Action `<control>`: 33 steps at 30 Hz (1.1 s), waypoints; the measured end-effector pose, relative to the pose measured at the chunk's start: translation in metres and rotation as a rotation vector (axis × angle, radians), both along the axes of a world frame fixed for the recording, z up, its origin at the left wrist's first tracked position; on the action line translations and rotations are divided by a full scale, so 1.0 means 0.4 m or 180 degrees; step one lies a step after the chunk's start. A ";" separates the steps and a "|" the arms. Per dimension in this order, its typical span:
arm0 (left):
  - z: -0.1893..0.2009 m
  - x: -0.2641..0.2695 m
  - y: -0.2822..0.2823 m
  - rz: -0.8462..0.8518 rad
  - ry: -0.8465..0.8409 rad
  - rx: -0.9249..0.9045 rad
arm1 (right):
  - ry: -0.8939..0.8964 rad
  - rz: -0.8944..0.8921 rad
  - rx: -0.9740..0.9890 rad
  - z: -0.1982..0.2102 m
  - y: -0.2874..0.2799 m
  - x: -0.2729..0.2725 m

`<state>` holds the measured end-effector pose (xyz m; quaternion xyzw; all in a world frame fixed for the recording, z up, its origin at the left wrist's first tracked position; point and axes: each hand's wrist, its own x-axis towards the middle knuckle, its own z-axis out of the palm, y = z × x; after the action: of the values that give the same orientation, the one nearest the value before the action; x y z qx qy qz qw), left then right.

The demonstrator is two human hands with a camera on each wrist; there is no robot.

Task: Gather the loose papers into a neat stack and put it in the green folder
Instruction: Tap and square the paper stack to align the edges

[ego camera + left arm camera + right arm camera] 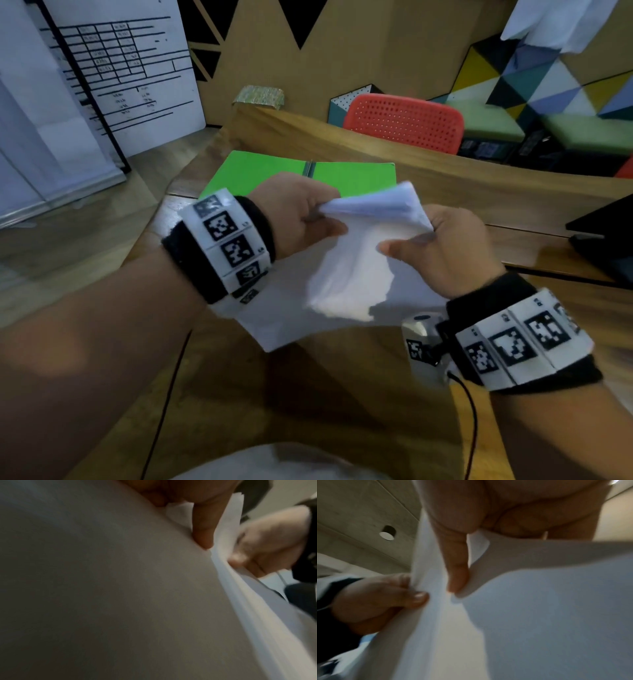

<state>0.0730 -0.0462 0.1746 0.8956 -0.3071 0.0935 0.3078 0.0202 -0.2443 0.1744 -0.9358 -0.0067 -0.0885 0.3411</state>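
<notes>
Both hands hold a bundle of white papers [356,260] above the wooden table [479,202]. My left hand [301,214] pinches the bundle's upper left edge, and my right hand [435,246] pinches its right edge, thumb on top. The sheets bow and fan apart at the top. The green folder [260,171] lies open flat on the table just beyond the hands, partly hidden by them. In the left wrist view the papers [120,588] fill the frame, with my left hand [204,520] on them. In the right wrist view my right hand [458,568] presses on the papers [539,615].
A red perforated chair [404,123] stands behind the table. A dark laptop [606,236] sits at the right edge with a cable running along the table. A whiteboard with a printed table [116,68] leans at the left. A small patterned box [260,96] sits at the table's far edge.
</notes>
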 end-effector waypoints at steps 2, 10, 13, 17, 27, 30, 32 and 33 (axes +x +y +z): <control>-0.002 -0.010 0.021 0.0256 0.0311 -0.0688 | 0.0508 -0.0167 0.0113 -0.001 -0.048 0.007; -0.053 -0.024 0.047 0.1239 0.0887 -0.2193 | -0.0068 -0.0036 0.3891 -0.063 -0.051 0.013; -0.112 -0.046 0.028 0.1632 0.1248 -0.2635 | -0.0589 -0.0356 0.3435 -0.090 0.008 0.009; -0.179 -0.069 0.004 0.1968 0.1584 -0.2643 | -0.0734 -0.0604 0.2752 -0.139 0.045 -0.002; -0.065 -0.032 -0.005 0.1098 0.1124 -0.3546 | -0.0722 -0.0894 0.3402 -0.071 0.017 0.033; -0.053 -0.012 -0.015 0.1321 0.1275 -0.3688 | -0.0863 -0.0850 0.3412 -0.065 0.016 0.042; -0.051 -0.007 -0.014 0.1276 0.1286 -0.3677 | -0.0934 -0.0879 0.3329 -0.064 0.016 0.044; -0.054 -0.005 -0.008 0.1157 0.1303 -0.3717 | -0.0940 -0.0866 0.3356 -0.064 0.016 0.042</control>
<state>0.0710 -0.0495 0.1532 0.6182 0.0158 0.1232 0.7762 0.0370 -0.2379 0.1489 -0.6089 0.1115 -0.2530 0.7435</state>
